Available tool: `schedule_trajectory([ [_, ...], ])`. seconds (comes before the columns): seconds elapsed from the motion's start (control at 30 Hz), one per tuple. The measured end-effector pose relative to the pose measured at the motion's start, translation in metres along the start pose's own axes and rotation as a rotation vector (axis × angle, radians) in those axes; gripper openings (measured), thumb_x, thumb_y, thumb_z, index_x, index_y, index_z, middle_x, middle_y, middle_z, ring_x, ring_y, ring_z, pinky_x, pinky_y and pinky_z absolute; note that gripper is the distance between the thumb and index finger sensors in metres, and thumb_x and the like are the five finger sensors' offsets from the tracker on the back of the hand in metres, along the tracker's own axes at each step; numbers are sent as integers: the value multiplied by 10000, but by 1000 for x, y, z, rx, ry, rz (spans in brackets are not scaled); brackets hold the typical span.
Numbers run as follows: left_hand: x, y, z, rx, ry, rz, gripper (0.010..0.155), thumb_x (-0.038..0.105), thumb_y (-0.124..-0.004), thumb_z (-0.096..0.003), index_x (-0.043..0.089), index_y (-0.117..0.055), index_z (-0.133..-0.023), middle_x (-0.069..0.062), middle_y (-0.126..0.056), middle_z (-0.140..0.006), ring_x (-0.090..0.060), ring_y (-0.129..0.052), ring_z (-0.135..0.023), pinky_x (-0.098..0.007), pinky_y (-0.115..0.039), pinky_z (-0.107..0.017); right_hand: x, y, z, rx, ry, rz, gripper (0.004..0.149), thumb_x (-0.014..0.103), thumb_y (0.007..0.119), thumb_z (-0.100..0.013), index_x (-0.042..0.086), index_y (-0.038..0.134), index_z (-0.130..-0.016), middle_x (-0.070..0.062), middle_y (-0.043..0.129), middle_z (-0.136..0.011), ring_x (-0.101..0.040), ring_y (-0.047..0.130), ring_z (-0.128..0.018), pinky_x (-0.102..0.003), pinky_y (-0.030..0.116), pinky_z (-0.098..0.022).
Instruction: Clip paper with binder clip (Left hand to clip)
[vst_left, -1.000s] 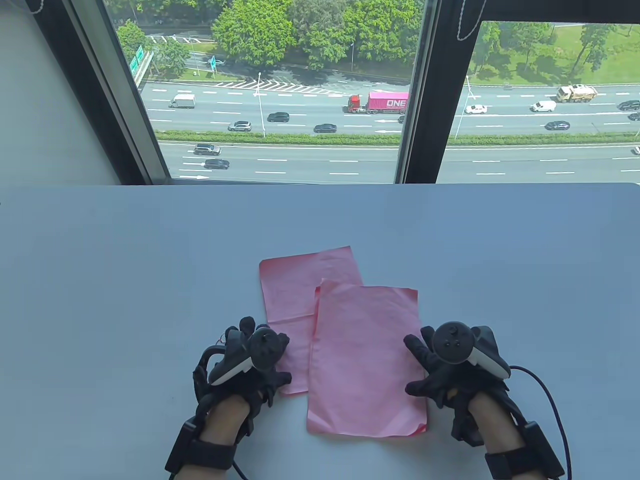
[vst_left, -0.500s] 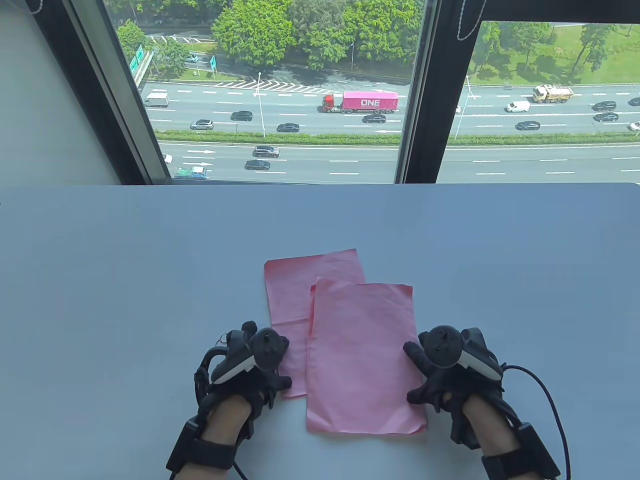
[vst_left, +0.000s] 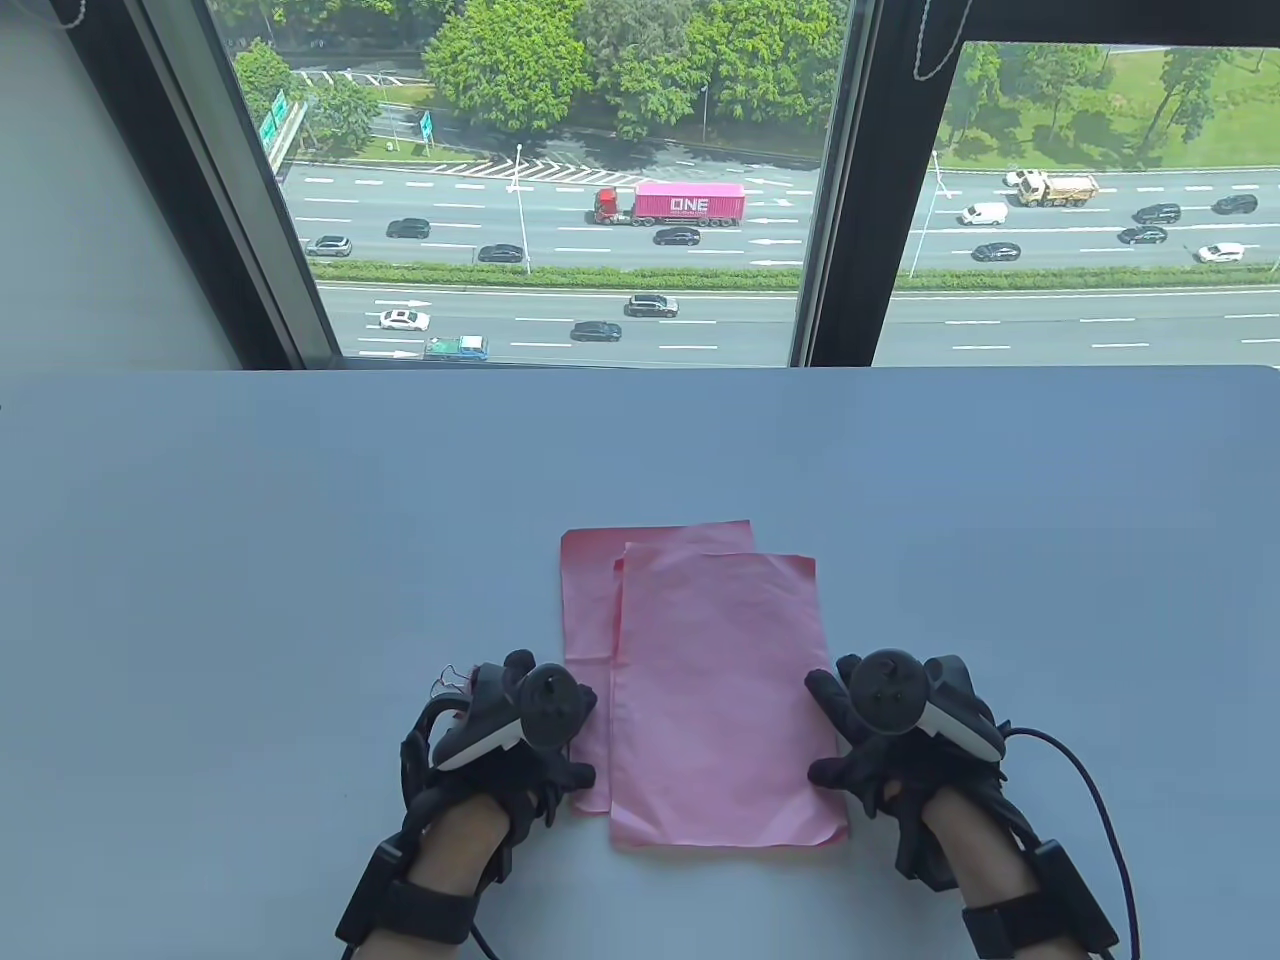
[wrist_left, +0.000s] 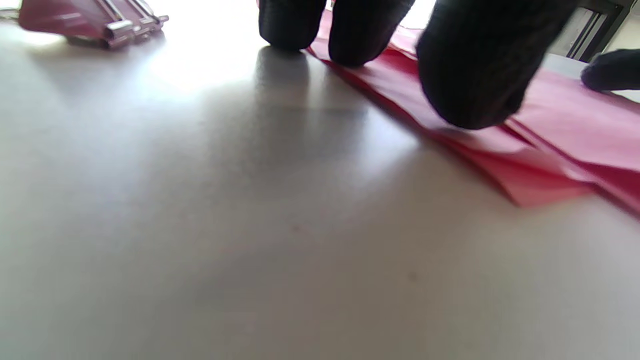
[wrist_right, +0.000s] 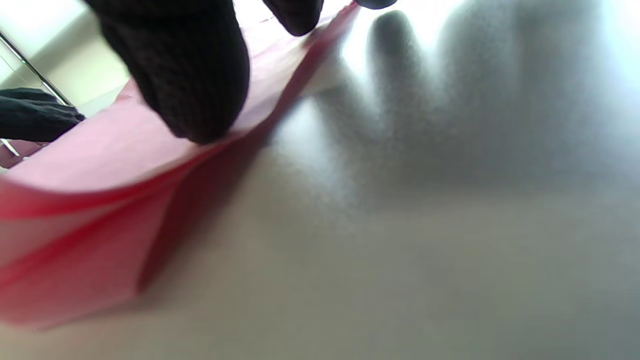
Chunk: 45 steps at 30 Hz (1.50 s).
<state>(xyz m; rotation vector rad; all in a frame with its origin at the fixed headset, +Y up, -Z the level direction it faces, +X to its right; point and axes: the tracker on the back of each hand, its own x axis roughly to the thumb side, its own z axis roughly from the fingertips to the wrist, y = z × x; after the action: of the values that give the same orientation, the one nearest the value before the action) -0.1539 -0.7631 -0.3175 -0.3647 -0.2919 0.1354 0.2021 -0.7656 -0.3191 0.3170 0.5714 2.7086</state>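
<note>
I see two pink paper sheets on the white table, the upper sheet lying over the right part of the lower sheet, whose left strip and far edge show from under it. My left hand rests at the left edge of the lower sheet; in the left wrist view its fingertips press down on the paper edge, slightly spread, not pinching anything. My right hand sits at the right edge of the upper sheet, thumb pressed on the paper (the sheet's edge curls up a little there), fingers apart. The binder clip, pink with silver wire handles, lies on the table just left of my left fingers, untouched; in the table view it barely peeks out behind that hand.
</note>
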Motion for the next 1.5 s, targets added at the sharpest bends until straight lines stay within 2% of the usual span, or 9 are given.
schedule_trajectory([
  [0.1, -3, 2, 1, 21, 19, 4, 806, 536, -860, -412, 218, -577, -1096, -83, -527, -1180, -369, -243, -1069, -603, -194, -699, 2, -6, 5, -15, -24, -22, 881, 450, 912, -399, 225, 407, -1084, -139, 255, -1121, -525, 138, -948, -717, 237, -628],
  [0.17, -6, 1, 1, -6, 43, -28, 816, 524, -873, -411, 211, -566, -1100, -81, -504, -1186, -368, -227, -1069, -604, -189, -698, 4, -9, 8, -6, -36, -31, 878, 433, 934, -392, 212, 440, -1084, -139, 263, -1122, -523, 135, -949, -720, 234, -626],
  [0.2, -7, -1, 1, -37, 55, -31, 820, 521, -871, -415, 229, -539, -1105, -74, -467, -1195, -369, -209, -1067, -606, -182, -697, 4, -9, 10, 12, -30, -19, 884, 429, 943, -388, 214, 444, -1085, -133, 260, -1125, -520, 131, -952, -721, 231, -629],
  [0.4, -4, -2, 1, -36, 56, -22, 808, 526, -868, -414, 268, -538, -1106, -76, -410, -1202, -371, -176, -1061, -605, -180, -697, 6, 1, 4, 64, -5, 24, 861, 385, 961, -384, 224, 480, -1080, -125, 265, -1124, -520, 146, -957, -723, 236, -633],
  [0.87, -3, 0, 2, -51, 40, -11, 794, 554, -845, -421, 293, -540, -1106, -79, -405, -1204, -366, -183, -1065, -603, -190, -705, 6, 2, -1, -2, -56, -35, 831, 437, 904, -404, 234, 460, -1076, -127, 293, -1120, -520, 190, -958, -716, 268, -632],
  [0.93, -7, 3, 3, 4, 54, 0, 803, 543, -851, -417, 237, -560, -1100, -87, -424, -1197, -371, -195, -1062, -600, -201, -706, 4, -5, 2, -32, -67, -90, 812, 412, 907, -410, 215, 482, -1073, -139, 322, -1117, -527, 212, -956, -719, 279, -626],
  [1.03, -12, 2, 3, -28, 88, -12, 807, 542, -844, -423, 197, -565, -1097, -95, -416, -1197, -376, -184, -1059, -602, -194, -703, 0, -12, 8, -41, -52, -49, 784, 393, 924, -405, 197, 547, -1064, -135, 388, -1120, -529, 263, -967, -726, 317, -630],
  [1.2, -10, -1, 1, -43, 67, 3, 800, 542, -837, -428, 279, -513, -1110, -91, -396, -1200, -372, -170, -1057, -598, -191, -704, -1, -3, 6, 31, -33, -4, 803, 361, 950, -396, 213, 534, -1067, -110, 347, -1124, -514, 238, -971, -726, 307, -635],
  [1.5, -8, -2, 1, -43, 61, 5, 779, 530, -825, -437, 297, -505, -1107, -86, -396, -1200, -372, -175, -1058, -598, -198, -707, 6, 5, -1, 3, -50, -5, 798, 385, 913, -406, 236, 496, -1071, -94, 309, -1121, -521, 212, -963, -723, 278, -633],
])
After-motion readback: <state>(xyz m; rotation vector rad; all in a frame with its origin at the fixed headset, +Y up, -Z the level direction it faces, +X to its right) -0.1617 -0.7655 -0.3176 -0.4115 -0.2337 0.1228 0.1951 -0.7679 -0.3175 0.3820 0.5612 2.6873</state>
